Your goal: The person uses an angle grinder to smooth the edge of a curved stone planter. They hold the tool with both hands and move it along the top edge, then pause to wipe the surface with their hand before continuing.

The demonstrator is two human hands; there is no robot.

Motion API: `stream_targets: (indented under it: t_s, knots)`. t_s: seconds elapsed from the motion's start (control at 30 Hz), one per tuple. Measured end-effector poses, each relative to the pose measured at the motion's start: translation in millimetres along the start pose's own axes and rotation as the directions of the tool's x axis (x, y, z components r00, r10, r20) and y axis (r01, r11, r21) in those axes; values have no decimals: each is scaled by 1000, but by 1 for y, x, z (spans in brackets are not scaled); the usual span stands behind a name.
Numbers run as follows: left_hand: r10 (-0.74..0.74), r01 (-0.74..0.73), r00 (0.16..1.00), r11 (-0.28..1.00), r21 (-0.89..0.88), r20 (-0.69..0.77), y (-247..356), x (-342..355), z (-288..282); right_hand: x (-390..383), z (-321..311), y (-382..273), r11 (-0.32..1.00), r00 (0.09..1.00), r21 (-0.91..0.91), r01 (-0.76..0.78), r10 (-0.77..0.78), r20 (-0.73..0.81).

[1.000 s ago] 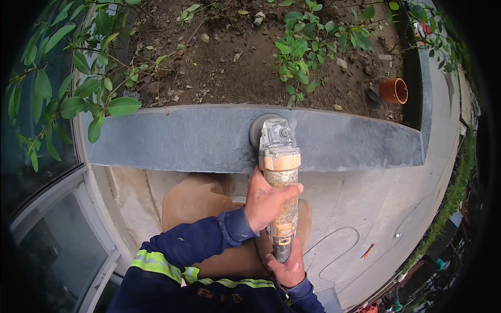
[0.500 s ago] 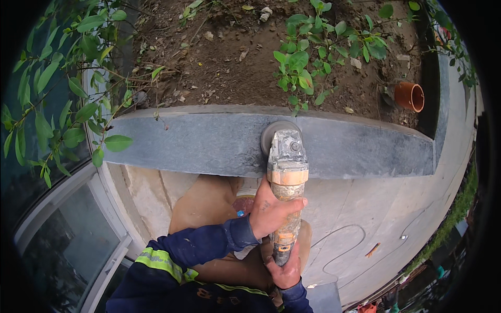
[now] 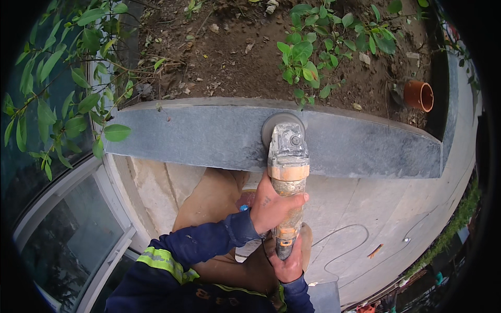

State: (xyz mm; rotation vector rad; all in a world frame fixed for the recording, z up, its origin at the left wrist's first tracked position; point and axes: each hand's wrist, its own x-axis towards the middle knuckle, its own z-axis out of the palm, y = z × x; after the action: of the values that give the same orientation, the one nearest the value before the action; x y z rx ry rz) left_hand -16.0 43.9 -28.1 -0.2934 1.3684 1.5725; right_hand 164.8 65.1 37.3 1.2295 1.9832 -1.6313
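My left hand (image 3: 272, 207) is wrapped round the body of an angle grinder (image 3: 288, 172), dust-caked orange and grey. My right hand (image 3: 287, 262) grips its rear end, lower down. The grinder's round disc (image 3: 271, 124) lies on the top of a grey stone ledge (image 3: 188, 135), at about the middle of its length, where the stone shows darker mottling beside it. My bent knees show below the ledge. Behind my left hand is part of a container (image 3: 245, 196) with reddish contents and a small blue item, mostly hidden.
Beyond the ledge is a soil bed (image 3: 219, 62) with leafy plants (image 3: 308, 62) and a terracotta pipe or pot (image 3: 418, 95). Glass window (image 3: 68, 229) stands left, branches overhanging. Pale paving (image 3: 376, 219) right carries a looping cable (image 3: 360, 228).
The scene has shifted rightward in the view. The grinder stays on about the same part of the ledge, both hands still holding it. The container below has come partly into sight.
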Motion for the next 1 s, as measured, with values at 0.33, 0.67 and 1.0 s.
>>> stream_targets:
  t_s: [0.33, 0.67, 1.0]
  knots:
    - [-2, 2, 1000, 999, 33, -7, -8, -2, 5, -7, -4, 13, 999, 999, -9, -48, 47, -5]
    - [-3, 4, 1000, 998, -66, 18, -8, -2, 10, -13, 2, 8, 998, 997, -38, -58, 56, -52]
    - [59, -60, 998, 996, 61, 20, -20, 1, 22, -20, -1, 10, 999, 993, 14, -31, 32, -113]
